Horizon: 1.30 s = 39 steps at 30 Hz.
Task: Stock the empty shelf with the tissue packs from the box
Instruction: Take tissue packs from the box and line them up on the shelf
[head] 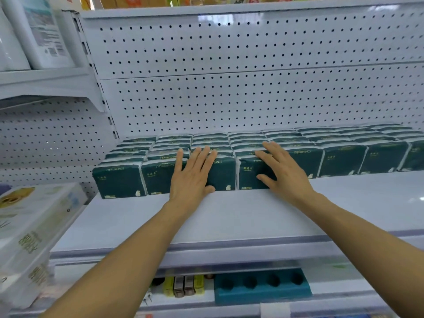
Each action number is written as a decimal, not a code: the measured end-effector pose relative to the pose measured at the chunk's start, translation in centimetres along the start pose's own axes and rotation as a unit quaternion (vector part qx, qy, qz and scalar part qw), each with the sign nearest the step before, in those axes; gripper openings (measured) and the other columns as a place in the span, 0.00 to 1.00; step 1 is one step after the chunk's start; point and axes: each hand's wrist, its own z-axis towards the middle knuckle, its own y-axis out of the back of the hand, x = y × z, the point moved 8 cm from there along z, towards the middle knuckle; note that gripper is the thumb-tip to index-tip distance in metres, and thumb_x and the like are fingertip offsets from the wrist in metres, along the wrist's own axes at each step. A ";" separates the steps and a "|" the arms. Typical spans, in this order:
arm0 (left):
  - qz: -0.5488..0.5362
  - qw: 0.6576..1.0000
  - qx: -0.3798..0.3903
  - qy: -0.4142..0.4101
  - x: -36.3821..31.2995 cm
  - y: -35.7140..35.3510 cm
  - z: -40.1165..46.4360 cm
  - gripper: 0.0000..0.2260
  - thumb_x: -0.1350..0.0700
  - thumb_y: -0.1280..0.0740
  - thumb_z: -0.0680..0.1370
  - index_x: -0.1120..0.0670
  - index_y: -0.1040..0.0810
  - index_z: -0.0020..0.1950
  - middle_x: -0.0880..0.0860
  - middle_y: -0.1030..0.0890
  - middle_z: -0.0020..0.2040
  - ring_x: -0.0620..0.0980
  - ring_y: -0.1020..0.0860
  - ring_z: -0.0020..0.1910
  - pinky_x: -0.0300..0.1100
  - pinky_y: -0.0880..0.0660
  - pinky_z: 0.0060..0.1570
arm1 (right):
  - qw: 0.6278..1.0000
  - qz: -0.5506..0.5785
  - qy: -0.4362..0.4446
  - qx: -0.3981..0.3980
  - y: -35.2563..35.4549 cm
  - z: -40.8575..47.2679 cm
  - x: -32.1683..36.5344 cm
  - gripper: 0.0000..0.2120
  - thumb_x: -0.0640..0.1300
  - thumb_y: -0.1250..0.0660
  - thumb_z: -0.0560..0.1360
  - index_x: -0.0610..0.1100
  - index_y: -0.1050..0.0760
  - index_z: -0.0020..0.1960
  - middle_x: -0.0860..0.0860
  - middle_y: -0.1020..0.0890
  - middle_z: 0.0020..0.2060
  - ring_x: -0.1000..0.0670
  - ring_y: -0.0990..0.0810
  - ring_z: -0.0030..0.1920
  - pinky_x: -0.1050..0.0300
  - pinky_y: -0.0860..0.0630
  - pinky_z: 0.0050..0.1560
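Dark green tissue packs (119,180) stand upright in several rows at the back of the white shelf (229,214), against the pegboard wall. My left hand (192,173) lies flat with straight fingers against the front pack near the middle of the row. My right hand (280,168) presses flat on the front and top of the neighbouring pack (249,174) to the right. Neither hand holds anything. The box is out of view.
The front half of the shelf is bare white surface. White tissue bundles (27,237) sit on the neighbouring unit at the left. Below, a teal holder (261,285) and small yellow items (183,285) stand on the lower shelf. White packages (34,31) fill the upper left shelf.
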 end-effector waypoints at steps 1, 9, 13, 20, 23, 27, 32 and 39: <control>0.001 1.000 0.002 -0.001 -0.1 0.0 0.1 0.41 0.37 0.40 0.79 0.50 0.63 0.80 0.49 0.54 0.81 0.50 0.57 0.80 0.59 0.67 0.73 | 1.000 -0.001 -0.004 0.004 -0.1 0.1 0.0 0.27 0.47 0.30 0.76 0.49 0.33 0.73 0.51 0.37 0.75 0.48 0.44 0.77 0.48 0.30 0.65; -0.037 0.999 0.003 -0.002 -0.3 1.0 0.0 0.40 0.37 0.40 0.79 0.49 0.61 0.80 0.50 0.52 0.81 0.50 0.55 0.80 0.61 0.65 0.74 | 0.997 -0.071 -0.001 0.028 0.2 0.3 1.0 0.32 0.50 0.29 0.74 0.48 0.36 0.75 0.46 0.37 0.75 0.44 0.43 0.77 0.43 0.45 0.75; -0.119 0.989 -0.090 0.005 0.3 3.8 -2.5 0.39 0.38 0.35 0.76 0.50 0.48 0.80 0.51 0.42 0.79 0.52 0.44 0.78 0.61 0.57 0.76 | 0.997 -0.054 -0.004 -0.050 3.1 -1.4 4.4 0.34 0.52 0.28 0.73 0.48 0.37 0.75 0.47 0.36 0.74 0.43 0.36 0.73 0.40 0.41 0.72; -0.217 0.957 -0.192 0.032 3.2 8.0 -13.7 0.26 0.41 0.35 0.78 0.51 0.31 0.72 0.50 0.23 0.64 0.48 0.28 0.63 0.49 0.38 0.70 | 0.992 -0.021 0.039 -0.119 5.4 -7.5 14.9 0.23 0.53 0.35 0.76 0.46 0.28 0.69 0.49 0.21 0.60 0.47 0.24 0.58 0.50 0.30 0.52; -0.220 0.960 -0.175 0.021 4.9 8.2 -19.2 0.25 0.41 0.38 0.77 0.52 0.29 0.70 0.51 0.21 0.62 0.50 0.27 0.60 0.45 0.35 0.62 | 0.993 -0.002 0.065 -0.099 4.0 -10.6 19.7 0.22 0.52 0.35 0.77 0.44 0.28 0.68 0.47 0.21 0.60 0.45 0.24 0.58 0.49 0.30 0.51; -0.217 0.966 -0.137 0.021 7.9 6.6 -26.8 0.24 0.42 0.36 0.78 0.52 0.27 0.69 0.51 0.21 0.61 0.51 0.25 0.59 0.46 0.30 0.56 | 0.995 0.029 0.080 -0.059 1.1 -14.7 26.0 0.21 0.51 0.36 0.77 0.44 0.28 0.68 0.47 0.22 0.60 0.44 0.25 0.58 0.49 0.30 0.50; -0.220 0.975 -0.023 0.034 11.2 1.7 -36.2 0.24 0.41 0.40 0.79 0.51 0.28 0.72 0.50 0.22 0.64 0.52 0.23 0.61 0.47 0.28 0.55 | 0.994 0.050 0.084 0.052 -5.1 -20.0 33.5 0.22 0.54 0.39 0.78 0.47 0.30 0.70 0.48 0.23 0.62 0.45 0.25 0.59 0.49 0.30 0.51; -0.220 0.951 0.188 0.104 14.1 -7.8 -48.5 0.30 0.36 0.42 0.79 0.50 0.38 0.77 0.51 0.26 0.69 0.55 0.25 0.64 0.51 0.26 0.57 | 0.976 0.069 0.059 0.197 -14.3 -28.1 39.4 0.22 0.56 0.39 0.77 0.50 0.33 0.68 0.51 0.22 0.57 0.46 0.22 0.52 0.52 0.24 0.46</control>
